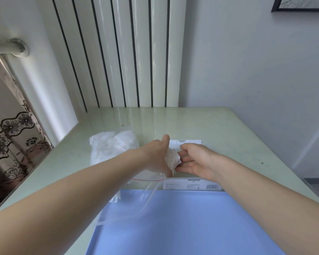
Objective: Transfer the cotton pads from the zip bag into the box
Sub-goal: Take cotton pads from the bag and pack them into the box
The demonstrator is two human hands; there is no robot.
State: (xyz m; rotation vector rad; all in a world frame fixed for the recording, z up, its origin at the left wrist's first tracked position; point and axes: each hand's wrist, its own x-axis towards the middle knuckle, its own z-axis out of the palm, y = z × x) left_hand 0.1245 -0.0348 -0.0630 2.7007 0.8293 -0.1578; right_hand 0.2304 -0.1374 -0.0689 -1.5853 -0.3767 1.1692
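Mid-transfer: my left hand [159, 155] grips a wad of cotton pads [172, 160] over the clear box [191, 184]. Right hand [195, 161] has fingers relaxed, palm up, touching the wad, gripping nothing. Zip bag [114, 146] lies just left w/ more pads. Next I'd say: lower wad into box & let go

Bare pale-green table [219, 126] lies open behind and to the right of the clear box [190, 184]. On the left, a zip bag [114, 146] of cotton pads occupies the tabletop. A blue mat [182, 223] covers the near edge; radiator [129, 52] and wall [247, 61] close the far side.
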